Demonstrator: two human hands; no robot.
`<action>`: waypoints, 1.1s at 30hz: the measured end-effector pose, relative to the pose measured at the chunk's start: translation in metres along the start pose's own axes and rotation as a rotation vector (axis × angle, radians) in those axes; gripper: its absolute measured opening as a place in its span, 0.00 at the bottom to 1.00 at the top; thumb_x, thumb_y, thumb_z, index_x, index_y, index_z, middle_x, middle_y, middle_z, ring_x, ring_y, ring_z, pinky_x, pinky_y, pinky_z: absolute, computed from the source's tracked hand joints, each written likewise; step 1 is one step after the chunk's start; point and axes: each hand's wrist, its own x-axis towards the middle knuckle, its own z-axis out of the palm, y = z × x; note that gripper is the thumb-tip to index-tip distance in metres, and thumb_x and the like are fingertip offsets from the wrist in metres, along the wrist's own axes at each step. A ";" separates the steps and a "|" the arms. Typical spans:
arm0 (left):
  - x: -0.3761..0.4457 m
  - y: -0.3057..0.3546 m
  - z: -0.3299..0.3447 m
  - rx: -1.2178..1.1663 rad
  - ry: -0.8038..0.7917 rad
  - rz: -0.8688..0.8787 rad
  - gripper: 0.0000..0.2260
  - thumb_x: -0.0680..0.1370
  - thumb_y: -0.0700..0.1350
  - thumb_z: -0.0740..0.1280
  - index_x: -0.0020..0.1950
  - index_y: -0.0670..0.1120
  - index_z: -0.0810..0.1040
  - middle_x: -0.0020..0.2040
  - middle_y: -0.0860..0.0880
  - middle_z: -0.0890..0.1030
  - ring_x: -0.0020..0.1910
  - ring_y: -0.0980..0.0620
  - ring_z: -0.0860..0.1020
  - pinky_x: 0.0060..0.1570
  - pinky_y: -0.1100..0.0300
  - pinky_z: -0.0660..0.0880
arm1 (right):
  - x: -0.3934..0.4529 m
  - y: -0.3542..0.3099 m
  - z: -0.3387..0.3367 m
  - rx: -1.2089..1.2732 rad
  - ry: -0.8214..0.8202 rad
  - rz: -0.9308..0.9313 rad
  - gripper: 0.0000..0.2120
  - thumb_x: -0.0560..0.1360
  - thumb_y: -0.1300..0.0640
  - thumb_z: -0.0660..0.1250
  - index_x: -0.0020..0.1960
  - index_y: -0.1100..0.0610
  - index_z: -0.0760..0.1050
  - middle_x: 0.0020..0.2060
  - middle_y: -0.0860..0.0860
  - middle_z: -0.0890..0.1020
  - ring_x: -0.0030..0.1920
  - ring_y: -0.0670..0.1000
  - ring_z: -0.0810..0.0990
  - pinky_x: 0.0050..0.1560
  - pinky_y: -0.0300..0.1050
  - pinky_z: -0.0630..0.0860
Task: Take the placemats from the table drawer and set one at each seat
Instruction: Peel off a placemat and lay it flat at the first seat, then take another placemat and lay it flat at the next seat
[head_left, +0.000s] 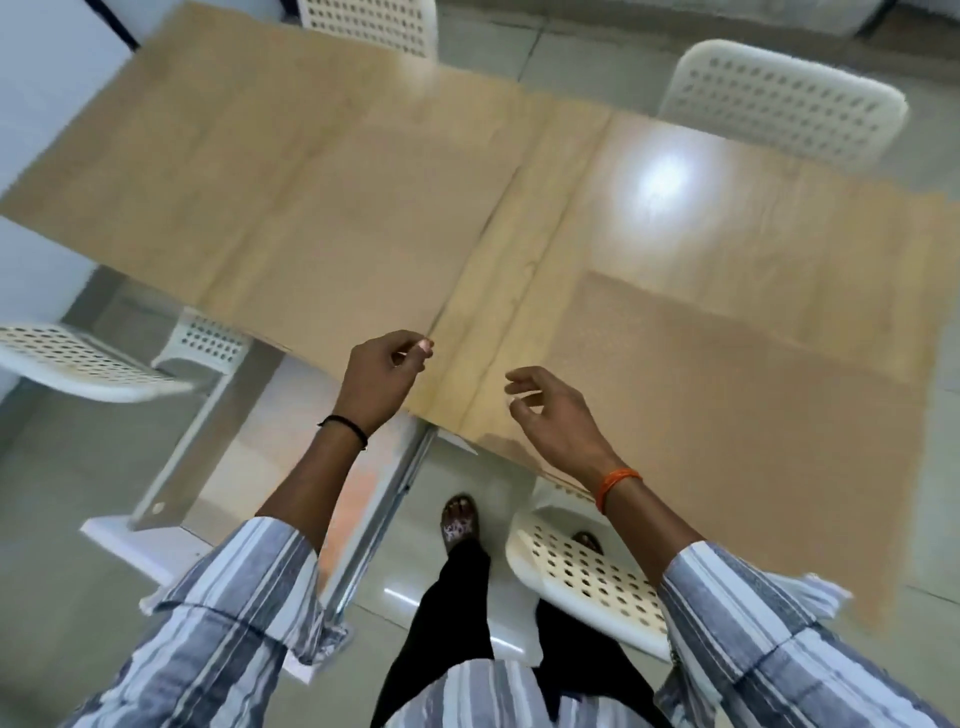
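Placemats already lie on the wooden table (509, 291), as far as I can read this blurred frame: a large tan one on the left (249, 192), and another on the near right (727, 415) whose near edge hangs over the table's edge toward me. A third tan sheet at the far right (857, 208) looks like one too (the glare beside it makes that hard to judge). From my feed, the left hand (382, 376) sits at the near right corner of the left placemat with thumb and fingertips pressed together; I think it pinches that corner, though the blur keeps me from being certain. The right hand (550, 410) hovers just beside the left edge of the near right placemat, fingers loosely curled and holding nothing. Under the table's near edge, below the left forearm, the drawer (291, 483) stands pulled out. White perforated chairs ring the table: one at far left (78, 358), one near me (587, 577), two across (779, 98).
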 end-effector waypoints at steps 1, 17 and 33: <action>0.008 -0.013 -0.015 -0.008 0.008 -0.015 0.09 0.80 0.43 0.64 0.49 0.44 0.83 0.45 0.49 0.85 0.43 0.52 0.83 0.49 0.57 0.78 | 0.011 -0.011 0.013 0.025 -0.008 0.023 0.16 0.79 0.59 0.63 0.67 0.53 0.72 0.58 0.47 0.79 0.52 0.45 0.77 0.47 0.31 0.71; 0.129 -0.150 -0.130 0.287 0.133 -0.340 0.27 0.78 0.50 0.63 0.74 0.41 0.64 0.74 0.43 0.64 0.72 0.41 0.63 0.68 0.45 0.63 | 0.120 -0.063 0.123 0.470 0.091 0.439 0.28 0.75 0.62 0.69 0.72 0.54 0.64 0.64 0.56 0.73 0.59 0.49 0.75 0.53 0.38 0.72; 0.142 -0.144 -0.134 0.314 0.345 -0.333 0.21 0.77 0.47 0.63 0.69 0.42 0.73 0.68 0.42 0.73 0.67 0.41 0.68 0.64 0.47 0.66 | 0.124 -0.060 0.130 0.449 0.144 0.434 0.22 0.75 0.64 0.69 0.67 0.53 0.68 0.59 0.55 0.72 0.55 0.48 0.72 0.47 0.33 0.68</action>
